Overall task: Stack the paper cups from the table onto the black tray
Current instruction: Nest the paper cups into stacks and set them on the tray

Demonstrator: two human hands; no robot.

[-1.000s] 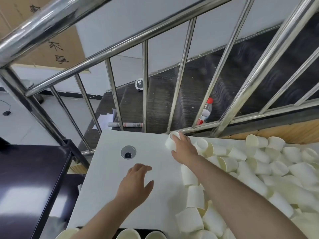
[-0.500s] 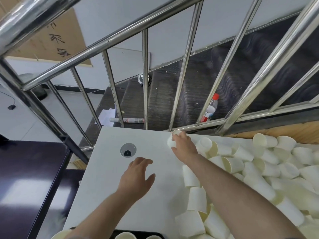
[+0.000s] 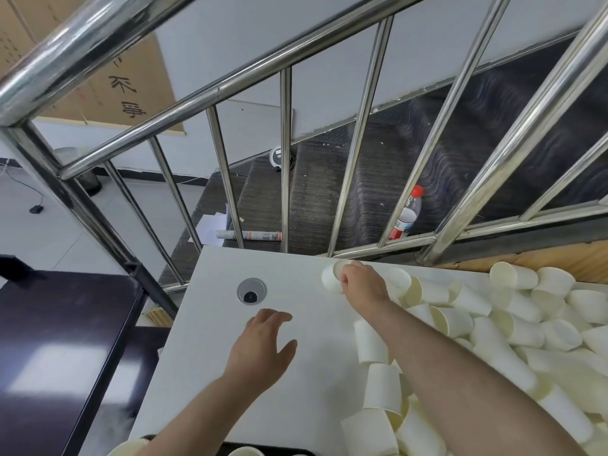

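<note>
A heap of white paper cups (image 3: 506,327) lies on its sides over the right half of the white table (image 3: 210,383). My right hand (image 3: 363,284) reaches to the table's far edge and grips one paper cup (image 3: 330,278) lying on its side there. My left hand (image 3: 260,350) hovers over the bare table with fingers spread, holding nothing. At the bottom edge a sliver of the black tray (image 3: 227,446) shows, with the rims of upright cups (image 3: 245,451) on it.
A steel stair railing (image 3: 286,159) rises right behind the table's far edge. A round cable grommet (image 3: 251,290) sits in the tabletop. A dark desk (image 3: 56,340) stands to the left. A plastic bottle (image 3: 406,213) lies on the stairs beyond.
My right hand has closed its fingers further round the cup at the far edge. The left hand has stayed hovering over the table. The camera view shifted slightly.
</note>
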